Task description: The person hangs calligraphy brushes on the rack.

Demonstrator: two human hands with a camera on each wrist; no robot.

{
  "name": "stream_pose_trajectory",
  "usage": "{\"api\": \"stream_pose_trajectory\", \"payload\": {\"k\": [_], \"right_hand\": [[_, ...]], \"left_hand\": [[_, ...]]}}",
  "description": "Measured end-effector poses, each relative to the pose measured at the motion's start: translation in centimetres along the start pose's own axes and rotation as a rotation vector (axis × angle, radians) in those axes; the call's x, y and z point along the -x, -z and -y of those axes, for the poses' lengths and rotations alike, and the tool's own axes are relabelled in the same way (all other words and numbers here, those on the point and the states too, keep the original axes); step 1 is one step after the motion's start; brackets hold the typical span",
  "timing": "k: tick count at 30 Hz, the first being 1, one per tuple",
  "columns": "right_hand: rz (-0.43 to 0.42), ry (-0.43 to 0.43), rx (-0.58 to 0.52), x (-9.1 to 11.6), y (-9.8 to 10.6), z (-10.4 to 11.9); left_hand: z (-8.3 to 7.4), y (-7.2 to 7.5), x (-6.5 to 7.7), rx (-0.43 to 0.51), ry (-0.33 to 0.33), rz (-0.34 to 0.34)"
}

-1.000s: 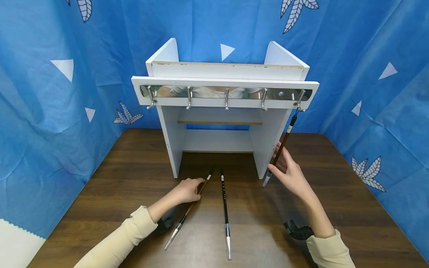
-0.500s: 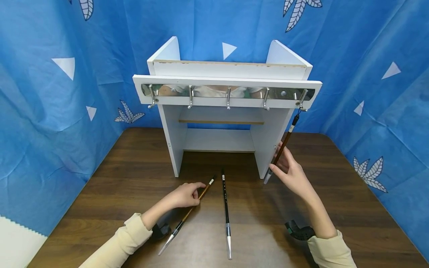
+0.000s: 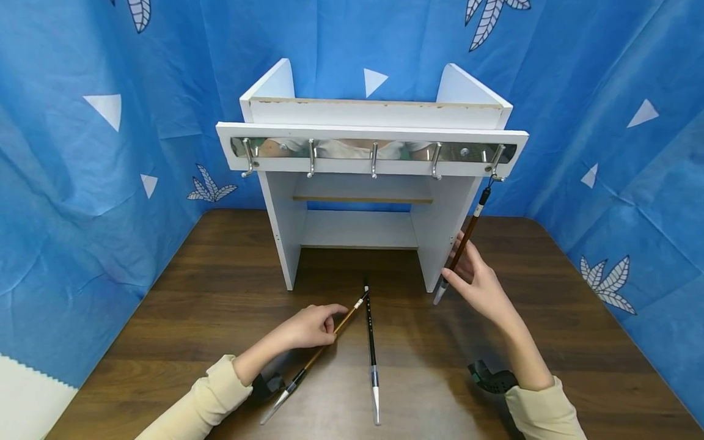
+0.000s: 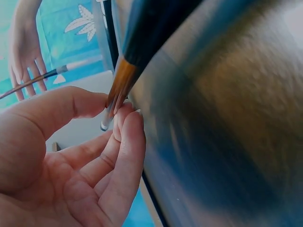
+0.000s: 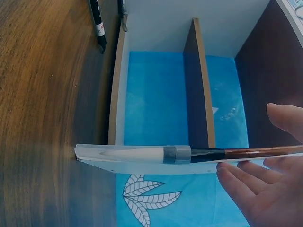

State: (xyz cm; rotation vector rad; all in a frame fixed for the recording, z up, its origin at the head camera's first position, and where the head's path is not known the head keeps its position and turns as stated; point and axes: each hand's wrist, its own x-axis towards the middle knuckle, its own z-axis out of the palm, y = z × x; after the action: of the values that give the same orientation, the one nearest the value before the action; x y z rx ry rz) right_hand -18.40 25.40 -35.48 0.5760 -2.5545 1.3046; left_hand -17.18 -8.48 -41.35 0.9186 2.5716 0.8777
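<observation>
My left hand [image 3: 312, 327] pinches the brown handle of a calligraphy brush [image 3: 316, 357] between thumb and fingertips, close in the left wrist view. That brush slants above the table, its capped tip toward the front left and its upper end overlapping a black calligraphy brush [image 3: 371, 342] lying on the table. Another calligraphy brush [image 3: 467, 235], reddish-brown with a clear cap, hangs by its loop from the rightmost hook [image 3: 496, 164]. Beside it my right hand [image 3: 477, 282] stays with relaxed fingers; in the right wrist view the thumb [image 5: 286, 120] stands apart from the handle.
A white shelf unit [image 3: 360, 229] stands at the back of the wooden table [image 3: 214, 293]. Its front rail [image 3: 385, 135] carries several metal hooks. Blue printed cloth [image 3: 181, 122] hangs behind and at both sides.
My left hand has moved slightly down, then right with the brown brush. The brush's upper end has swung right, over the black brush. My right hand and the hanging brush are nearly still.
</observation>
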Motion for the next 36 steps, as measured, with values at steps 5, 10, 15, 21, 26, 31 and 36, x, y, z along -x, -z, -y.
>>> {"api": "stream_pose_trajectory", "payload": {"k": [5,10,15,21,26,31,36], "right_hand": [[-0.002,0.001,0.003,0.0,0.0,0.2],[0.000,0.001,0.007,0.0,0.0,0.1],[0.003,0.006,0.001,0.0,-0.1,-0.1],[0.003,0.013,-0.006,0.0,0.0,-0.1],[0.003,0.006,-0.003,0.0,0.0,0.0],[0.001,0.005,-0.003,0.1,0.0,0.1],[0.003,0.007,-0.002,0.1,0.0,0.1]], "left_hand": [[-0.6,0.0,0.2,-0.002,-0.014,0.001],[-1.1,0.0,0.2,-0.018,-0.030,0.000],[-1.7,0.2,0.4,-0.017,-0.060,-0.011],[-2.7,0.5,0.5,-0.001,-0.091,-0.030],[-3.4,0.7,0.6,-0.003,-0.108,-0.053],[-4.0,0.9,0.7,0.027,-0.111,-0.062],[-4.6,1.4,1.0,0.047,-0.112,-0.079]]}}
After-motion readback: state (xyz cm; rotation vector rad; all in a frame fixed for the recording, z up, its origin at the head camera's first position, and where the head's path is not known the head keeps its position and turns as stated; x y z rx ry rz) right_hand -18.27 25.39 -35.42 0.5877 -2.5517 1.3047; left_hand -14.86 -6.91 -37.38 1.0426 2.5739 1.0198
